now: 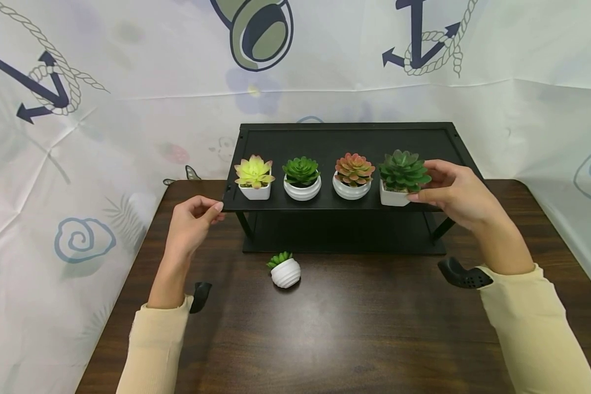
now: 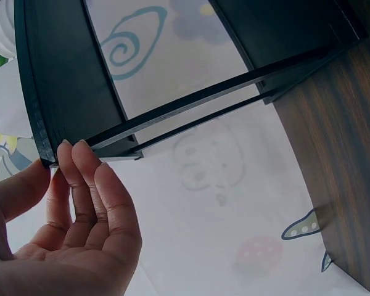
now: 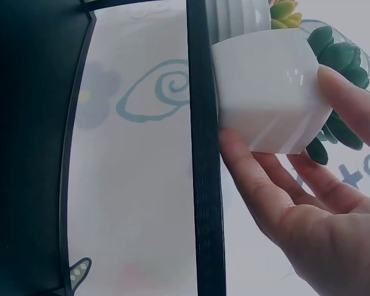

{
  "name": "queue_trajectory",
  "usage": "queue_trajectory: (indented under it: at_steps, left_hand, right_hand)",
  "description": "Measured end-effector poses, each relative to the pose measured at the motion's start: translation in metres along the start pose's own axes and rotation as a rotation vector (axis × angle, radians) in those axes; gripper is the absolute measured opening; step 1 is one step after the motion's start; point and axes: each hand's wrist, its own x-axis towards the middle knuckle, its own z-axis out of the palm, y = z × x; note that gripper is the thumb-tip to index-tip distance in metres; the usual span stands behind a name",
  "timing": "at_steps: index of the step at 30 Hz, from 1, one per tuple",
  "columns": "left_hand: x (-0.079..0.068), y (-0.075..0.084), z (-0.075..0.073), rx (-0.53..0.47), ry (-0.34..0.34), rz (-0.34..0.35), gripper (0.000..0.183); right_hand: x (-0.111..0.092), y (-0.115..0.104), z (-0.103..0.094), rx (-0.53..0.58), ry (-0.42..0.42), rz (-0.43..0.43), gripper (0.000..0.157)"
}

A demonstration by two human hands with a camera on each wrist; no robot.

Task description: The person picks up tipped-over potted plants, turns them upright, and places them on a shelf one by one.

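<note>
My left hand pinches the front left corner of the black two-tier shelf, thumb above and fingertips under the edge in the left wrist view. At the right end of the top tier, my right hand holds a dark green succulent by its white square pot. Thumb and fingers lie on different sides of that pot. To its left along the front stand a reddish succulent, a green succulent and a yellow succulent, each in a white pot.
A small succulent in a ribbed white pot lies tilted on the dark wooden table, in front of the shelf's lower tier. Behind the table hangs a pale printed cloth with anchors.
</note>
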Motion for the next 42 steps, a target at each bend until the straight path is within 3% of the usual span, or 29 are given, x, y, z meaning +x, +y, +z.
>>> queue_trajectory:
  at_steps: [24, 30, 42]
  left_hand:
    - [0.001, -0.001, 0.000, 0.007, 0.000, 0.014, 0.024]
    - [0.002, -0.002, 0.001, 0.007, 0.012, 0.020, 0.021]
    - [0.002, -0.001, 0.001, 0.005, 0.010, 0.022, 0.022]
  right_hand:
    - [0.015, -0.001, -0.004, 0.023, -0.019, 0.026, 0.050]
    - [0.015, 0.000, -0.006, 0.066, -0.044, 0.016, 0.050]
    - [0.010, -0.001, -0.012, 0.031, -0.051, 0.049, 0.057]
